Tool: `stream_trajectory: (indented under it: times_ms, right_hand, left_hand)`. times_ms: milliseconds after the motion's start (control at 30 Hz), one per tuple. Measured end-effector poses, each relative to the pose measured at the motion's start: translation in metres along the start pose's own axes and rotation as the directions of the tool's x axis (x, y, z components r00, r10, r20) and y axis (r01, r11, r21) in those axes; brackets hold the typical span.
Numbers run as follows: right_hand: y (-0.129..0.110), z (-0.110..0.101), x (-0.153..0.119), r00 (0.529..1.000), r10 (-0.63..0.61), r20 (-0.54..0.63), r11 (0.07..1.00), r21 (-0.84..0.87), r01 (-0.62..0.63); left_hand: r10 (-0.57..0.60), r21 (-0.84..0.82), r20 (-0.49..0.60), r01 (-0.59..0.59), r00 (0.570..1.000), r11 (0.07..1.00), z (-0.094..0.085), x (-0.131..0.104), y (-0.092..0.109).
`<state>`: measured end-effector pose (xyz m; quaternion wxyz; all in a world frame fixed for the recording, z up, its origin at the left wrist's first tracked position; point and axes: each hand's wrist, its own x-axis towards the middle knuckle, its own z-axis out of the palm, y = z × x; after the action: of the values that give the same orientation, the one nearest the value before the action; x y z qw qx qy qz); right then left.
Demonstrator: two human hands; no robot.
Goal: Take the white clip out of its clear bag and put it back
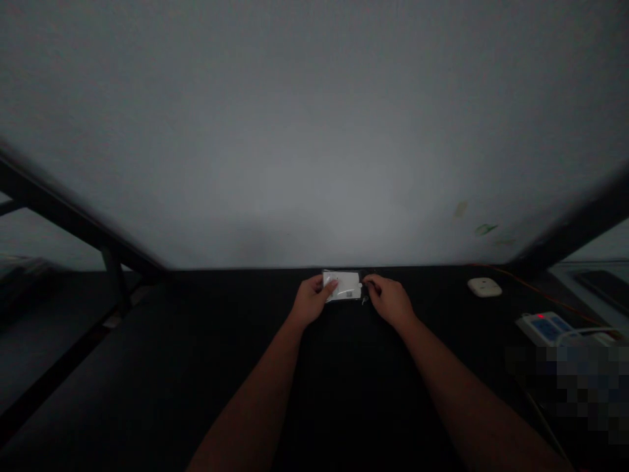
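Starting at the far left, we see a dark frame bar (63, 206) slanting down towards the back edge of the black surface (221, 314), with a shorter upright (116, 278) joined to it. The pale wall (295, 144) rises behind the surface. Near the middle of the back edge, our left hand (310, 301) is closed on the left end of a flat white packet (344, 286), the thumb lying across its face and the fingers mostly hidden behind it. The packet has a shiny clear wrapping and a small dark printed patch towards its lower right. A small pale item (364, 300) shows just beside its lower right corner, too small for us to name. Our right hand (393, 303) is at the packet's right end with its fingers curled in and the fingertips close together; we cannot tell whether they grip the wrapping's edge. Well apart to the right, we see a rounded white object (484, 287) on the surface, and an orange cable (535, 291) running behind it. Nearer us and further right is a white power strip (545, 328) with blue panels and a red light, a white cable (582, 330) lying over it. At the far right, a dark flat object (607, 288) lies beyond the strip, while a pixelated patch hides what is below.
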<state>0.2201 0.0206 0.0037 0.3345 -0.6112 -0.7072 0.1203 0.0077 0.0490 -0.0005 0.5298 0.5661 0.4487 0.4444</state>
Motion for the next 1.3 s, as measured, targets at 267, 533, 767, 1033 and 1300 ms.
stream_trajectory:
  times_ms: [267,533,767,1033,1300]
  right_hand:
    - [0.005,0.004,0.005,0.979,0.08,0.189,0.818,0.549,-0.173]
    - [0.01,0.001,0.011,0.97,0.158,0.184,0.678,0.694,-0.242]
    - [0.01,0.002,0.005,0.982,0.069,0.175,0.732,0.66,-0.169]
    - [0.01,0.003,0.002,0.977,-0.026,0.213,0.829,0.55,-0.098]
    - [0.012,0.0,0.005,0.964,-0.071,0.256,0.856,0.511,-0.073]
  left_hand:
    - [0.111,0.03,0.011,-0.111,0.994,0.993,0.004,-0.002,0.003]
    - [0.198,0.182,0.03,-0.2,0.98,0.963,0.002,-0.003,0.005]
    - [0.172,0.128,-0.053,-0.164,0.984,0.978,-0.001,0.0,-0.003]
    - [0.133,0.07,-0.114,-0.126,0.985,0.99,-0.003,0.002,-0.007]
    - [0.157,0.044,-0.144,-0.152,0.977,0.987,-0.002,0.003,-0.009]
